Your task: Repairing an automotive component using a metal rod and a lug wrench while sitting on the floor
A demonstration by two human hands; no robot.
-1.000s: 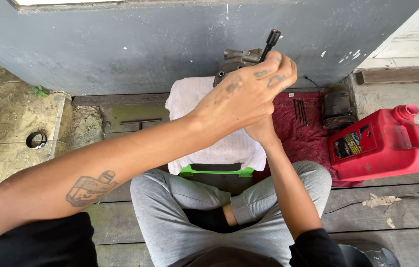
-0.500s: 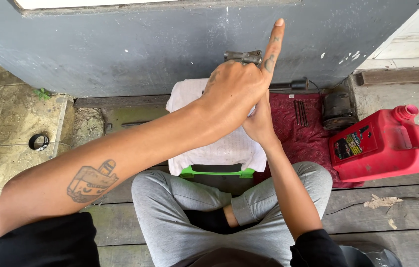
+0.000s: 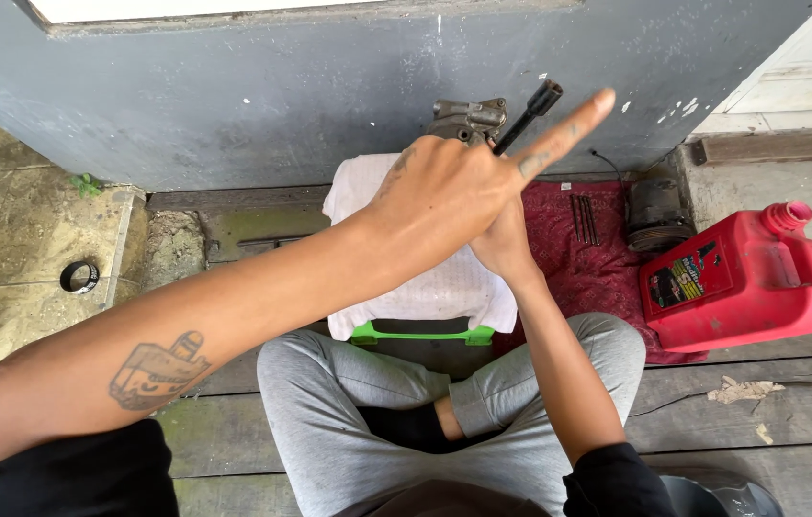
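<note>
- Nearest to cam: person sits cross-legged in grey trousers (image 3: 349,421) on worn wooden floorboards (image 3: 760,450), both arms stretched fwd.
- Left hand (image 3: 444,191) raised in front of the work, forefinger pointing up and to the right, other fingers curled; it seems to pinch the thin dark tool (image 3: 526,120) near its lower end, but the contact is hidden – can't tell for sure.
- Right hand (image 3: 502,244) sits under and behind the left, mostly covered; whether it's closed on anything can't be told.
- The metal engine part (image 3: 468,117) stands just beyond the knuckles, on the white cloth (image 3: 444,287), w/ the tool's socket end poking up to its right.
- Judgement: for clean work here, the tool wants to stay in line w/ the part and the lower hand should steady the piece, since the cloth-covered stand could let it shift.
- Cloth drapes over a green-edged stool (image 3: 420,335) right in front of the knees.
- To the right: red mat (image 3: 597,268) w/ a few thin rods (image 3: 583,218) lying side by side; dark round component (image 3: 660,213) at its far edge.
- Further right: red jerrycan (image 3: 746,282) resting on the boards, touching the mat edge.
- Left side: black ring (image 3: 79,277) alone on stained concrete, well apart from the work.
- Back: grey-blue painted wall (image 3: 234,86), scuffed, w/ pale door frame at right.
</note>
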